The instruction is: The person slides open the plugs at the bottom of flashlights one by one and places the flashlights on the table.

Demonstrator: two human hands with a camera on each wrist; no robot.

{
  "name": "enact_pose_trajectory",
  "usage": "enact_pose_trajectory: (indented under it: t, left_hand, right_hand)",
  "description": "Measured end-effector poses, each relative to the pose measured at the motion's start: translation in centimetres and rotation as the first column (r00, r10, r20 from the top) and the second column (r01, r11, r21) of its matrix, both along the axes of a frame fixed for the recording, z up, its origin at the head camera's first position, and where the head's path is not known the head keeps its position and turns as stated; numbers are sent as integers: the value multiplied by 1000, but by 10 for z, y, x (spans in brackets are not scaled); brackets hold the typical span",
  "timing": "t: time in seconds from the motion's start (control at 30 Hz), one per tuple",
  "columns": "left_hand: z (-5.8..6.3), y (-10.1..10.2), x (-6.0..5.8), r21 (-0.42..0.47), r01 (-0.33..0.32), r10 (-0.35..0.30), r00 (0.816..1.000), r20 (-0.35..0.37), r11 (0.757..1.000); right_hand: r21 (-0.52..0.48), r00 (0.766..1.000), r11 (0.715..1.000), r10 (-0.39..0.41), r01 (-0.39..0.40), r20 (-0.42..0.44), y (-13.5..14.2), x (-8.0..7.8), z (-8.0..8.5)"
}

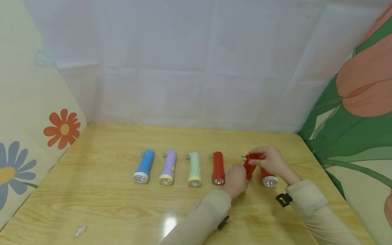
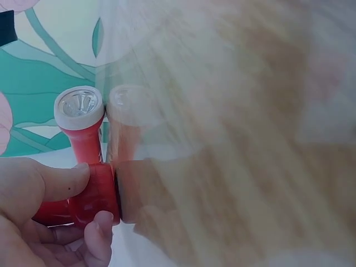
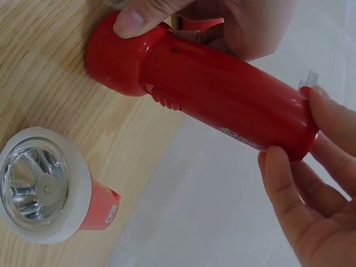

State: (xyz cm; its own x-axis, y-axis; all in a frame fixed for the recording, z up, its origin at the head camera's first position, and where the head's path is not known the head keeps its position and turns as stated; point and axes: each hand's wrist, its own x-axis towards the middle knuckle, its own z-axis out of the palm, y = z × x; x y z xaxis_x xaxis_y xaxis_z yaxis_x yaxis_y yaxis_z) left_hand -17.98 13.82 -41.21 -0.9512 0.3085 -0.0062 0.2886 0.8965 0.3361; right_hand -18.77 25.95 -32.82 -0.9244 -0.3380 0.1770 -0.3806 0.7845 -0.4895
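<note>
Both hands hold one red flashlight (image 3: 222, 94) between them, just above the table. My left hand (image 1: 236, 181) grips its wide head end, the thumb and fingers on either side of it in the left wrist view. At the tail, my right hand (image 1: 271, 162) pinches the body beside the metal plug prongs (image 3: 310, 79), which stick out. A slide switch (image 3: 164, 99) shows on the barrel. Below the right hand lies a second red flashlight (image 1: 269, 180) with a white rim, partly hidden by that hand in the head view.
Left of the hands, a red flashlight (image 1: 218, 166), a mint one (image 1: 194, 167), a purple one (image 1: 170, 165) and a blue one (image 1: 146, 163) lie in a row, lenses toward me. A small white piece (image 1: 79, 231) is at the table's (image 1: 115, 209) front left.
</note>
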Motion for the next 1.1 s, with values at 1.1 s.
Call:
enact_pose_trajectory:
  t: [1.1]
  left_hand:
    - [1,-9,8,139,2,-4,1000,9,990]
  right_hand:
    - [-25,993,995,-93,96,77,6,-33,-10]
